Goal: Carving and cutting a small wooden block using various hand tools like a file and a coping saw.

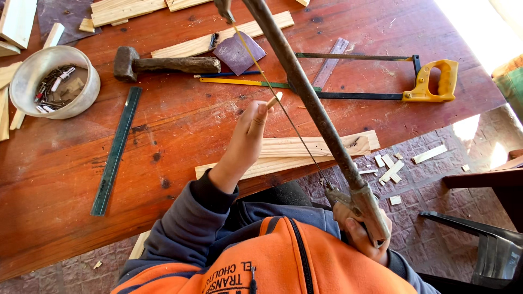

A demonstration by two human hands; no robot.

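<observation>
Scuffed red table (180,125), offcuts on paved floor (430,179); my left fingers (260,117) pinch a stick (274,100), right hand (364,231) grips the saw (310,100).

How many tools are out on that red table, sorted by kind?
Saws: 2, the rusty frame saw in the right hand and the yellow-handled hacksaw
Hammers: 1
Rulers: 2, green, grey
Total: 5

Bright daylight, sharp picture
Sun glare washes out the floor at two o'clock; edges bend a little.
</observation>
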